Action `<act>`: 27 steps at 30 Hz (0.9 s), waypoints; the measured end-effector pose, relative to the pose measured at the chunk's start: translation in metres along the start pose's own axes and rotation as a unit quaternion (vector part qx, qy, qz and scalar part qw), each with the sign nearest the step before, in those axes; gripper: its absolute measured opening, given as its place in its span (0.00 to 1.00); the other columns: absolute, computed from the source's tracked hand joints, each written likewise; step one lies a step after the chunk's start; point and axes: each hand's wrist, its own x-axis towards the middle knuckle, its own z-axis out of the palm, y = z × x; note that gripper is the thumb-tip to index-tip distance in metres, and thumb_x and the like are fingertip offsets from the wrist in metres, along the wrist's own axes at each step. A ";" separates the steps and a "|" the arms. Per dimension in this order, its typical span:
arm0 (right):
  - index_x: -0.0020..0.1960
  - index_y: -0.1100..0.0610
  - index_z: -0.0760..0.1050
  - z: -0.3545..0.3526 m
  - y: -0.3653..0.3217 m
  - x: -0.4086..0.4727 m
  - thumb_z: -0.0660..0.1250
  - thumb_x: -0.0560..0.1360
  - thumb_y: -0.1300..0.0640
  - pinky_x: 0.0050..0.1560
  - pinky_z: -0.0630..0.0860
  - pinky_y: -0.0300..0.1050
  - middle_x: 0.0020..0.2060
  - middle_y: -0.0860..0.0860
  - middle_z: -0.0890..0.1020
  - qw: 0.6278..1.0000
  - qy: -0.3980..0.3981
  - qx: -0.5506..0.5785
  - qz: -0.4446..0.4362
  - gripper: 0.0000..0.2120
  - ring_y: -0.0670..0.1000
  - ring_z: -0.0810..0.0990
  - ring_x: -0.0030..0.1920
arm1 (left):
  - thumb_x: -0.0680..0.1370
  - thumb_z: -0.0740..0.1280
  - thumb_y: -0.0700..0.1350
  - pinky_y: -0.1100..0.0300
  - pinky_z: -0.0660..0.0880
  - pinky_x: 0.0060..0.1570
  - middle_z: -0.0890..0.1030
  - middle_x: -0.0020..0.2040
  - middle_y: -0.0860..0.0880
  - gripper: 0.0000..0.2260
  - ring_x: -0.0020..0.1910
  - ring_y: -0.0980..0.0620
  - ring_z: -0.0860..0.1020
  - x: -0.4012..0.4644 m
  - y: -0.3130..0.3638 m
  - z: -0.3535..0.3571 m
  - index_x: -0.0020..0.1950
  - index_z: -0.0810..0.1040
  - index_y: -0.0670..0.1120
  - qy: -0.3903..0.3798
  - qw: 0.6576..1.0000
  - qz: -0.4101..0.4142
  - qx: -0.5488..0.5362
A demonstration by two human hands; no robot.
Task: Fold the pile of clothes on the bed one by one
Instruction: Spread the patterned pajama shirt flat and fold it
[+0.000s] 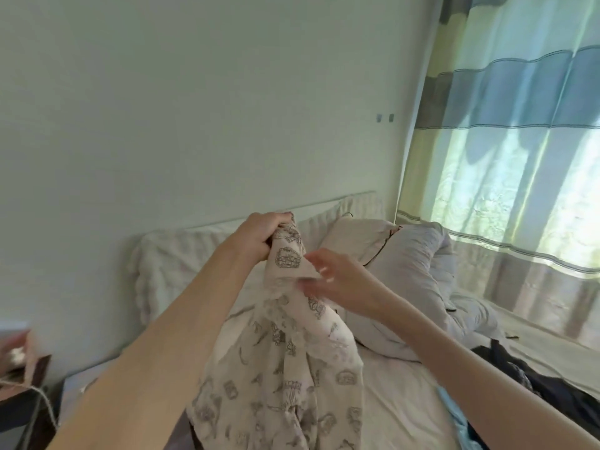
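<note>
Gripping the patterned garment (pixel 285 352) above the bed (pixel 396 401), the left hand (pixel 263 233) bunches its top; the right hand (pixel 337 280) pinches its edge, with pillows (pixel 360 238) and a striped curtain (pixel 506 125) beyond.

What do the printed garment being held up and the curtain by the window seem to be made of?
Printed garment: thin, soft woven cloth, probably cotton, matte; it bunches in the left hand and hangs limp.
Curtain: light semi-sheer fabric; daylight glows through its stripes.

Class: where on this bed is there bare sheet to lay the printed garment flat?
Bare white sheet lies between the hanging cream printed garment, the grey duvet and the dark clothes pile. The headboard end is crowded with pillows.
</note>
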 end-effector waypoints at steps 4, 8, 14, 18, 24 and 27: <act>0.46 0.60 0.79 -0.015 -0.001 0.010 0.63 0.78 0.61 0.36 0.75 0.39 0.34 0.51 0.81 0.963 0.072 0.240 0.103 0.06 0.47 0.79 0.34 | 0.78 0.65 0.41 0.61 0.76 0.32 0.76 0.39 0.44 0.08 0.33 0.51 0.76 0.001 -0.009 -0.004 0.40 0.75 0.39 -0.067 0.997 0.021 -0.044; 0.53 0.62 0.77 -0.045 -0.008 0.031 0.63 0.78 0.61 0.41 0.80 0.48 0.43 0.56 0.83 0.893 0.022 0.401 0.205 0.07 0.54 0.81 0.42 | 0.75 0.63 0.57 0.56 0.76 0.49 0.81 0.51 0.43 0.21 0.49 0.46 0.80 -0.014 -0.044 -0.016 0.54 0.78 0.39 -0.130 0.990 0.043 0.017; 0.39 0.60 0.74 -0.042 -0.006 0.058 0.67 0.74 0.63 0.21 0.73 0.39 0.24 0.53 0.78 0.918 0.119 0.271 0.263 0.05 0.49 0.77 0.21 | 0.62 0.59 0.74 0.55 0.72 0.55 0.78 0.49 0.53 0.34 0.48 0.55 0.76 -0.038 -0.083 -0.008 0.56 0.75 0.51 -0.024 0.986 0.121 0.116; 0.39 0.60 0.75 -0.024 0.005 0.063 0.66 0.74 0.63 0.26 0.77 0.41 0.27 0.53 0.79 0.930 0.109 0.237 0.261 0.04 0.49 0.78 0.24 | 0.67 0.70 0.65 0.64 0.72 0.42 0.77 0.50 0.54 0.25 0.48 0.59 0.76 -0.037 -0.090 -0.001 0.56 0.72 0.51 -0.021 0.962 0.120 0.246; 0.37 0.60 0.74 -0.037 0.006 0.065 0.67 0.73 0.63 0.23 0.75 0.38 0.19 0.50 0.77 0.910 0.172 0.274 0.260 0.07 0.47 0.76 0.19 | 0.70 0.70 0.60 0.60 0.74 0.48 0.71 0.58 0.49 0.30 0.53 0.52 0.75 -0.038 -0.116 0.017 0.65 0.65 0.47 0.080 0.934 0.134 0.322; 0.37 0.61 0.74 -0.042 0.001 0.066 0.68 0.72 0.63 0.33 0.79 0.46 0.23 0.54 0.78 0.902 0.186 0.306 0.243 0.05 0.51 0.77 0.25 | 0.70 0.70 0.59 0.57 0.71 0.55 0.64 0.58 0.52 0.35 0.57 0.55 0.67 -0.036 -0.114 0.041 0.68 0.59 0.46 0.110 0.929 0.173 0.307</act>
